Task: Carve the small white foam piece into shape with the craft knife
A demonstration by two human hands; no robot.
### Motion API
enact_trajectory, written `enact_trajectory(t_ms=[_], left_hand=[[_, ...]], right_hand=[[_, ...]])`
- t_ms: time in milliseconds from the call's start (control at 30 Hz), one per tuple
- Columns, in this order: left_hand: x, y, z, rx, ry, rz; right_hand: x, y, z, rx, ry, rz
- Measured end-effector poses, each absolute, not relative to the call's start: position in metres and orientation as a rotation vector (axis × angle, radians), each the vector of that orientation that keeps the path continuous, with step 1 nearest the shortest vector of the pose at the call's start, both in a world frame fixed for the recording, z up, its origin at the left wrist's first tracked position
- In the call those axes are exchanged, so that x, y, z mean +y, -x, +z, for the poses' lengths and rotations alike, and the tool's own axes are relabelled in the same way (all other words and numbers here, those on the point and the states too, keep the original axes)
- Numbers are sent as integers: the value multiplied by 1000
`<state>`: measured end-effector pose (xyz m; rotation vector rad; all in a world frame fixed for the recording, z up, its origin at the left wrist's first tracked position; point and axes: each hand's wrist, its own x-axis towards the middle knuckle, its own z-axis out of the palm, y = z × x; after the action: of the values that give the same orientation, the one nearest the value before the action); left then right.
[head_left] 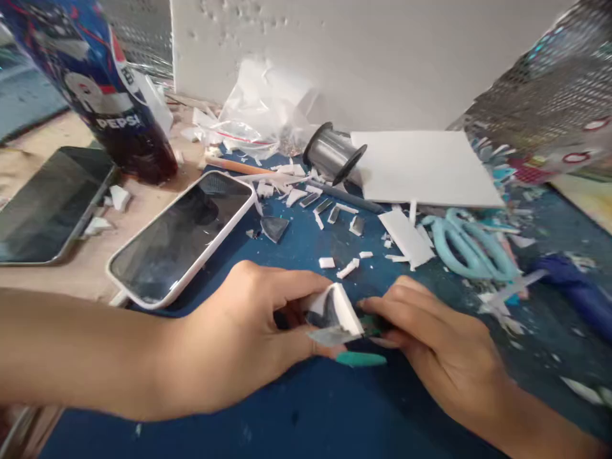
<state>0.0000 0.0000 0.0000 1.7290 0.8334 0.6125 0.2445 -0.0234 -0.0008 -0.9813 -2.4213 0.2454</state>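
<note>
My left hand (248, 331) is closed around a small white foam piece (337, 312) with a dark face, pinching it against the blue cutting mat (296, 408). My right hand (430, 338) is closed too, gripping a small tool with a green handle (361, 359) whose tip meets the foam piece. The tool's blade is hidden between my fingers. Several white foam scraps (347, 268) lie on the mat just beyond my hands.
A white-cased phone (184, 236) and a dark phone (50, 204) lie at left by a Pepsi bottle (108, 95). Light blue scissors (466, 245), a white foam sheet (423, 166), a grey spool (332, 153), a pencil (236, 167) and a plastic bag (258, 115) sit behind.
</note>
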Motion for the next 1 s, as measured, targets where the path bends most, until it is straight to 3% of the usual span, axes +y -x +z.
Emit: enact_trajectory(t_ms=[1000], left_hand=[[0,-3,-5,704,-2017,805]], right_hand=[[-30,-246,-4,-2429,960,167]])
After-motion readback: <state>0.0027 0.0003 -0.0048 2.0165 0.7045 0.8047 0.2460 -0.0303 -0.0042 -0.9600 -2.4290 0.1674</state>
